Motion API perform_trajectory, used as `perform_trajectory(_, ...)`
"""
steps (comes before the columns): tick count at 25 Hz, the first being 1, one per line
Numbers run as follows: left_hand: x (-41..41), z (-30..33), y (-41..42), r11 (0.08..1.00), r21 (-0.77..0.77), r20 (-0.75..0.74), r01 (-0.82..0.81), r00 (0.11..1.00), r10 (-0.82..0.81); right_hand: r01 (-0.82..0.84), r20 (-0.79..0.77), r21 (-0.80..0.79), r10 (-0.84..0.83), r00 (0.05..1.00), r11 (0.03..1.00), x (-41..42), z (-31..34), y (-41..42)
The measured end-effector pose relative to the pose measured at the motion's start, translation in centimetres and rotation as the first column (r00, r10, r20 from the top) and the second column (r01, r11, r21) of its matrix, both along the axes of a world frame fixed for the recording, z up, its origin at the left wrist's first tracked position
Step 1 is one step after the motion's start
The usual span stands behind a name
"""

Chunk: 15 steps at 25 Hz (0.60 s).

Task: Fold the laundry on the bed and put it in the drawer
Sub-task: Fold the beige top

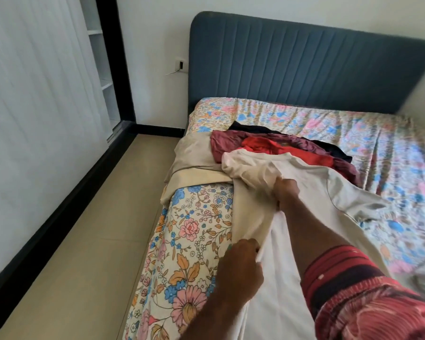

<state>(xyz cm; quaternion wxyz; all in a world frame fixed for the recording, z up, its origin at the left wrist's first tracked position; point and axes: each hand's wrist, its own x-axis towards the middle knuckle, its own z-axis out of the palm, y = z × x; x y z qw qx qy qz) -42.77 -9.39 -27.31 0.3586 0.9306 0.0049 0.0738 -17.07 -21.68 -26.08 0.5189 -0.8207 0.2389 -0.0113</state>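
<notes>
A cream T-shirt [309,182] lies stretched across the floral bed sheet [189,229]. My right hand [286,190] grips a bunched part of it near the middle of the bed. Closer to me, my left hand [241,261] pinches the shirt's lower edge by the bed's left side. Behind the shirt sits a heap of laundry: a maroon garment [226,143], a red one [275,146], a dark one [253,127] and a beige cloth [194,155] hanging over the bed's edge.
A blue padded headboard [304,65] stands against the far wall. A strip of tan floor [88,241] runs along the bed's left side. A white sliding wardrobe door [35,82] and open shelves [101,60] are at the left. No drawer is in view.
</notes>
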Motion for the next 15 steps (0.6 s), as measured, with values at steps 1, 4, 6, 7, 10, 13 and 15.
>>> perform_trajectory(1, -0.3, -0.5, -0.7, 0.994, 0.109, 0.002, 0.017, 1.000, -0.017, -0.024, -0.019, -0.161, 0.022, 1.000, 0.987, 0.0, -0.6, -1.5)
perform_trajectory(4, -1.0, -1.0, -2.0, 0.966, 0.254, 0.012, 0.056, 0.998, -0.061, -0.163, 0.020, -0.096, 0.166, 0.986, 0.982, -0.2, -0.2, -2.4)
perform_trajectory(6, -1.3, -1.2, -2.1, 0.976, 0.217, 0.021, 0.007, 1.000, -0.012, -0.383, -0.001, -0.213, 0.392, 0.920, 0.899, -0.1, 0.4, -2.0)
perform_trajectory(7, -1.5, -0.9, -1.9, 0.980, 0.199, 0.049, -0.013, 0.999, 0.003, -0.460, -0.034, -0.314, 0.474, 0.880, 0.831, 0.0, 0.6, -1.7)
perform_trajectory(10, -1.8, -0.6, -1.8, 0.984, 0.172, 0.081, -0.051, 0.996, 0.037, -0.420, -0.052, -0.469, 0.450, 0.891, 0.777, 0.3, 1.0, -1.4)
perform_trajectory(13, -1.6, -0.3, -1.4, 0.996, 0.080, 0.040, -0.027, 0.999, 0.024, -0.309, -0.003, -0.587, 0.379, 0.925, 0.749, 0.6, 0.8, -1.2)
perform_trajectory(15, -1.2, -0.3, -0.9, 0.998, 0.066, 0.001, 0.008, 1.000, -0.008, -0.408, -0.083, -0.694, 0.498, 0.863, 0.593, 1.3, 0.3, -1.1)
